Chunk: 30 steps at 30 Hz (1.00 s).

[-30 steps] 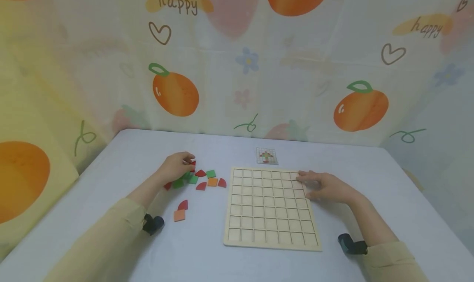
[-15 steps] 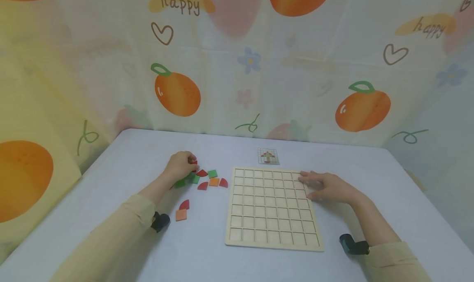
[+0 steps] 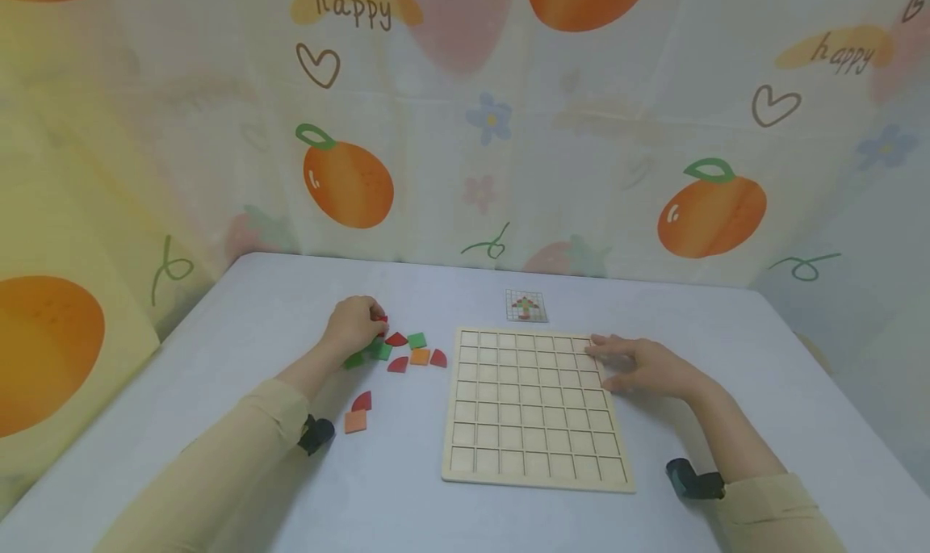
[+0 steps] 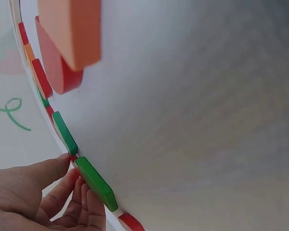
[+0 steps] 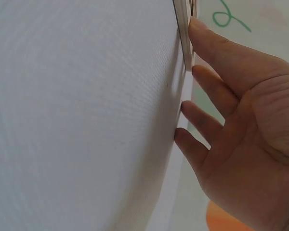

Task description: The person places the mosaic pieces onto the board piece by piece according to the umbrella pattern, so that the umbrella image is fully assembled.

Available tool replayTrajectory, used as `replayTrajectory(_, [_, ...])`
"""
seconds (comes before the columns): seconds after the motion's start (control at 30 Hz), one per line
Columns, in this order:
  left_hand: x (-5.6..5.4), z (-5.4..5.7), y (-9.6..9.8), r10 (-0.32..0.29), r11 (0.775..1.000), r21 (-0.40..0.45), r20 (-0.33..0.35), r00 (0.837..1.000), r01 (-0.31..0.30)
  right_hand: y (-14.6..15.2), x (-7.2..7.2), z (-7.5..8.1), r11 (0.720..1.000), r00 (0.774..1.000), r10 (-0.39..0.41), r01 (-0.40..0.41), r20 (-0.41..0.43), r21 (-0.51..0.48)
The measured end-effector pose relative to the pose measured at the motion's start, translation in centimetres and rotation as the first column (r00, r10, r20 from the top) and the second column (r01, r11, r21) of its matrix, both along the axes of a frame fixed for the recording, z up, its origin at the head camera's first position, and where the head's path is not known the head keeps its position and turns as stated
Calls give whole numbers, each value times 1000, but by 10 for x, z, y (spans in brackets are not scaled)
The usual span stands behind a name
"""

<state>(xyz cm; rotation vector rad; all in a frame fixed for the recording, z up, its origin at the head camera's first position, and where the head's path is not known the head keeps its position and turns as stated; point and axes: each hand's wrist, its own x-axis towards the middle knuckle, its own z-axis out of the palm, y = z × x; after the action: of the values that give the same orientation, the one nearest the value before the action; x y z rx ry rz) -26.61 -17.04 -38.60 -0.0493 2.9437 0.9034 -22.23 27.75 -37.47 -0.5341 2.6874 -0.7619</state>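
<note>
My left hand (image 3: 353,325) is at the far side of a loose group of coloured tiles. Its thumb and fingers pinch a red tile (image 3: 383,320), mostly hidden by them. Close to that hand lie green tiles (image 3: 381,351) and a red quarter-round tile (image 3: 395,339); the left wrist view shows a green tile (image 4: 96,185) right beside the fingertips. My right hand (image 3: 647,367) rests with relaxed, spread fingers on the right edge of a pale wooden grid board (image 3: 534,416). In the right wrist view, its thumb (image 5: 216,45) touches the board's edge.
Between hand and board lie an orange square tile (image 3: 420,357) and a red quarter-round (image 3: 439,358). Nearer me sits another orange tile (image 3: 355,421), touching a red one (image 3: 362,400). Behind the board lies a small pattern card (image 3: 526,305). A printed cloth (image 3: 436,133) hangs behind the table.
My left hand has shifted slightly to the right and its fingers have drawn together on the red tile. The right hand stays at the board's edge.
</note>
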Motion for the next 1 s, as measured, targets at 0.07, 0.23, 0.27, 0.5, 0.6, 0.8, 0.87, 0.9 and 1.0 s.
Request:
replayTrajectory(0.07, [0,1,0,-1,1000,-11,-6,1000,1,1,0,0,1000,1000,-11,11,6,4])
replayTrajectory(0.23, [1,2,1,-8,999,-33,-21,1000,7,2,0,-2,999,1000,-28,27,10,18])
replayTrajectory(0.27, [1,3,2,-8,999,-34,-21,1000,7,2,0,-2,1000,1000,-23,23,7,19])
replayTrajectory(0.5, [3,4,3,3,1000,-5,3,1000,-3,2,1,-3,1000,1000,-21,21,3,11])
replayTrajectory(0.6, [2,4,2,1,1000,9,5,1000,-1,2,1,-2,1000,1000,-22,22,6,8])
replayTrajectory(0.8, [1,3,1,-14,1000,17,-11,1000,14,3,2,-2,1000,999,-28,28,20,2])
replayTrajectory(0.87, [1,3,1,-14,1000,18,-15,1000,15,3,2,-2,1000,1000,-23,23,19,5])
replayTrajectory(0.9, [1,3,2,-14,1000,20,-14,1000,14,2,3,-1,1000,1000,-15,15,17,5])
replayTrajectory(1.0, [0,3,2,-7,1000,26,-14,1000,8,2,3,1,1000,1000,6,-6,11,-3])
